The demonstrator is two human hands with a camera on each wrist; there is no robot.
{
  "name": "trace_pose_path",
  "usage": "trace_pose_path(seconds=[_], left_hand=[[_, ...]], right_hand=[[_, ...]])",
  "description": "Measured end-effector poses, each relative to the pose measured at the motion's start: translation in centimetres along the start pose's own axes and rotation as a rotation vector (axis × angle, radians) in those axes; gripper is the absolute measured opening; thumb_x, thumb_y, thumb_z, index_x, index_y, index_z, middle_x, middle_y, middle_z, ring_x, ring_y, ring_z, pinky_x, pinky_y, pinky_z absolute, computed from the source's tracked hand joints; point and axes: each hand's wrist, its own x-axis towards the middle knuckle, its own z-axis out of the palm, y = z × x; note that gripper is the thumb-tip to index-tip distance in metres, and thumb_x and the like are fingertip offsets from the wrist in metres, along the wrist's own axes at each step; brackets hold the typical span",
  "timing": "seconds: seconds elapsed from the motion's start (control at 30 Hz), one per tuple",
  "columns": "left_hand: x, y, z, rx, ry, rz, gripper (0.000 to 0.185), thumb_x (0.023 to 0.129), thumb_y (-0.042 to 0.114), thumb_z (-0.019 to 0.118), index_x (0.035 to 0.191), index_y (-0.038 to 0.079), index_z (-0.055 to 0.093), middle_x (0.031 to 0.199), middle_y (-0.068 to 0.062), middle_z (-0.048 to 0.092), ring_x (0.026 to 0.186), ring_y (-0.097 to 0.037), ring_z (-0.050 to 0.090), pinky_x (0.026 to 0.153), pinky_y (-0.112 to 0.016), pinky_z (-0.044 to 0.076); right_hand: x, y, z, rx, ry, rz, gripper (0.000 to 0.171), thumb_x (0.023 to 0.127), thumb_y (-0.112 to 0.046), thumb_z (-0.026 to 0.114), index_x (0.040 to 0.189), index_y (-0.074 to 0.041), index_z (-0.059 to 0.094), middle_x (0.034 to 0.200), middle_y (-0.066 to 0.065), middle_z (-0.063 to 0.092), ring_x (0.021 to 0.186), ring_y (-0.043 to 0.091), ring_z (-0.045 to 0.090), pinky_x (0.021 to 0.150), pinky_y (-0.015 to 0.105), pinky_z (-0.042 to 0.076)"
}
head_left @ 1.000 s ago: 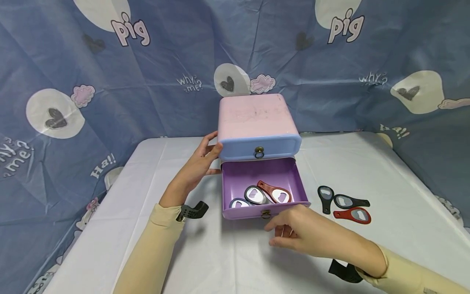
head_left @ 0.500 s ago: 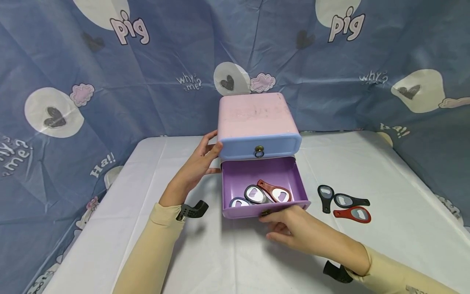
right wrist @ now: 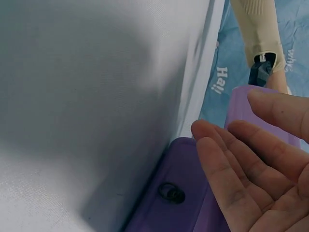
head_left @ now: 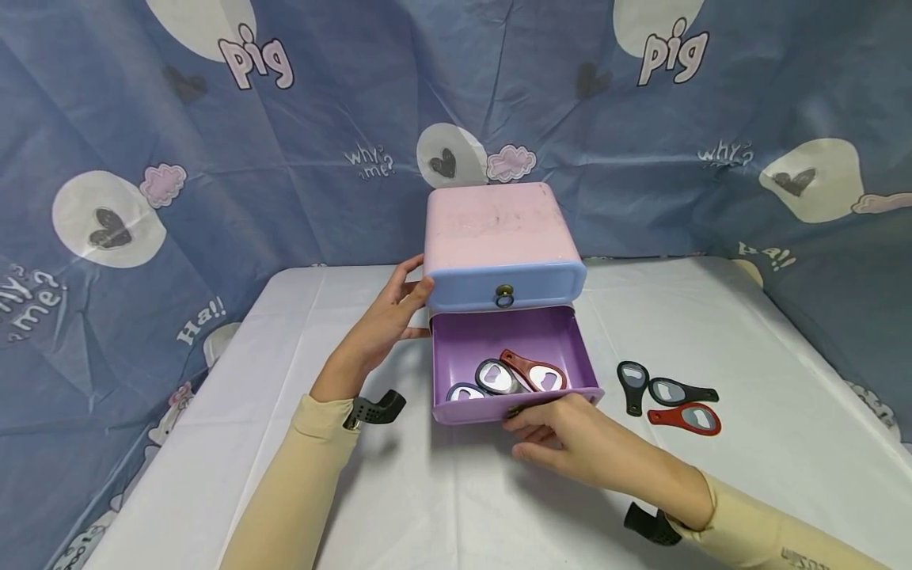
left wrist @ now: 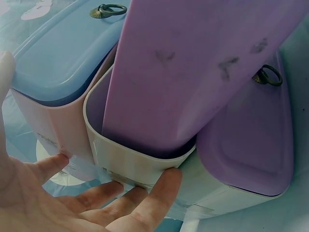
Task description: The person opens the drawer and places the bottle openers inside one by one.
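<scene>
A blue fabric backdrop (head_left: 299, 142) fills the upper half of the head view and continues down both side edges of the frame. It is creased and printed with cream circles bearing dark hearts, pink clouds, and the words "pig", "why? me?" and "Ha!!". Across the lower centre lies a table (head_left: 712, 317) covered by a white cloth with faint fold lines. Illumination is even and diffuse, with soft shadows falling on the cloth.
</scene>
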Motion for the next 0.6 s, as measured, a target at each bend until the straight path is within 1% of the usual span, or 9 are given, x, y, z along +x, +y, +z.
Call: trace_pose_path(seconds=[0.2,0.37,0.5,0.6], left_hand=[[-0.1,-0.1,0.0,-0.001,0.004,-0.005,0.094,0.095,0.075,0.063,0.170,0.037,0.020,0.164,-0.018,0.034,0.155,-0.039,0.041,0.110,-0.070,0.051],[0.0,-0.1,0.0,-0.002,0.001,-0.006,0.095,0.094,0.077,0.063,0.169,0.037,0.021,0.163,-0.018,0.035,0.154,-0.038,0.042,0.109,-0.069,0.051],[0.0,0.0,0.0,-0.001,0.002,-0.009,0.094,0.095,0.076,0.063,0.169,0.037,0.021,0.164,-0.018,0.035,0.154,-0.038,0.042,0.109,-0.069,0.052],[0.0,0.0,0.0,0.001,0.005,-0.013,0.091,0.096,0.074,0.063,0.169,0.038,0.021,0.164,-0.017,0.035,0.154,-0.038,0.041,0.109,-0.069,0.052]], right_hand=[[0.7,0.2,-0.2,-0.002,0.022,0.002,0.025,0.101,-0.017,0.078,0.121,-0.001,0.078,0.108,0.006,0.083,0.095,0.007,0.078,0.080,0.018,0.062],[1.7,0.6,-0.8,-0.037,0.061,0.016,0.024,0.100,-0.018,0.079,0.120,-0.003,0.078,0.107,0.005,0.082,0.094,0.008,0.077,0.082,0.021,0.063],[2.5,0.9,-1.3,-0.061,0.096,0.021,0.021,0.099,-0.016,0.080,0.117,-0.006,0.079,0.104,0.001,0.082,0.092,0.006,0.076,0.082,0.022,0.063],[3.1,1.1,-1.5,-0.070,0.107,0.016,0.021,0.099,-0.015,0.080,0.117,-0.004,0.078,0.105,0.002,0.082,0.091,0.007,0.076,0.083,0.023,0.063]])
